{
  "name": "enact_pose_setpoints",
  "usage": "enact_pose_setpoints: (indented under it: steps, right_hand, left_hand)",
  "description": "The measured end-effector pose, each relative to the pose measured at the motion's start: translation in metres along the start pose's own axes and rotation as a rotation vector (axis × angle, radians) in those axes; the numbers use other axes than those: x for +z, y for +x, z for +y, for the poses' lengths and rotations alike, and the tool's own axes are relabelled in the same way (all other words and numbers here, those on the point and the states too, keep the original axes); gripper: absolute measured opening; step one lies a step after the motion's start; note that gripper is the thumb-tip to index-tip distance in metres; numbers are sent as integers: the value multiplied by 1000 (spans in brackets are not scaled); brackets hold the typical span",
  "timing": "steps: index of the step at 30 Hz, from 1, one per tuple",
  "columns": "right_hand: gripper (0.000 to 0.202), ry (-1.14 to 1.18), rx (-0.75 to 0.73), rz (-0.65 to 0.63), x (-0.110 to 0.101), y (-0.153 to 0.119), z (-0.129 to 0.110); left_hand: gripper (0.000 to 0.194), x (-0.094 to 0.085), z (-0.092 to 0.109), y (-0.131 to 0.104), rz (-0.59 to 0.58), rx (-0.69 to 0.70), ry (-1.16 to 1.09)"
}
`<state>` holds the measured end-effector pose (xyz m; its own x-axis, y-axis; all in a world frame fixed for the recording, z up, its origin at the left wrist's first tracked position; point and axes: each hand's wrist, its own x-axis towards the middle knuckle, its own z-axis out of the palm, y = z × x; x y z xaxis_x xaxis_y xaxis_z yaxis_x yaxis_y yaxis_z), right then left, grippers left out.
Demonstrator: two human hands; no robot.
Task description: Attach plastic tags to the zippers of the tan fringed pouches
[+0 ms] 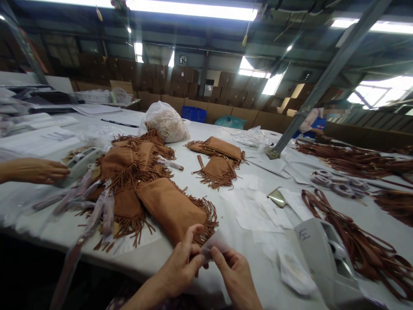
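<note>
Pinching thin sheet with left hand and right hand; could tear or crease if tugged unevenly.

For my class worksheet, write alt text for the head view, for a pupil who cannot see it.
A person's left hand and right hand pinch a small translucent sheet near a brown fringed bag on a white table. More fringed bags lie to the left, near another person's hand; brown straps lie to the right.
</note>
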<state>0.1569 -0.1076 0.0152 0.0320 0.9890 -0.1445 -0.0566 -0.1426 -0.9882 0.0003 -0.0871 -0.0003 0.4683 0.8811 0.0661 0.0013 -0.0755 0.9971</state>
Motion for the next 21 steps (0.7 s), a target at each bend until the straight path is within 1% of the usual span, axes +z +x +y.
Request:
enact_pose_setpoints:
  steps: [4, 7, 9, 11, 13, 15, 16, 18, 21]
  right_hand:
    - [37, -104, -32, -2, -2, -2, 5]
    - [35, -215, -99, -10, -2, -5, 5]
    - [33, -287, -126, 15, -1, -6, 4]
    - [33, -309, -117, 51, 1, -7, 4]
    - [36, -285, -95, 91, 0, -6, 4]
    - [38, -244, -80, 145, -2, -5, 4]
    - [39, -227, -74, 170, -4, -4, 4]
    - [40, -203, -72, 193, -7, -4, 2]
    - [38, -221, -100, 171, -8, -6, -1]
  left_hand:
    - [54, -1, 0, 0, 0, 46, -18]
    - [51, 1, 0, 0, 36, 60, 5]
    - [52, 1, 1, 1, 42, 47, -1]
    - [53, -2, 2, -1, 40, 42, 2]
    - [51, -11, 2, -6, 73, 40, 79]
    - [45, -24, -1, -15, 112, 14, 236]
    - [43, -31, -4, -21, 110, -17, 317]
    - [41, -43, -12, -32, 53, -92, 424]
    - [30, -48, -23, -42, -52, -150, 423]
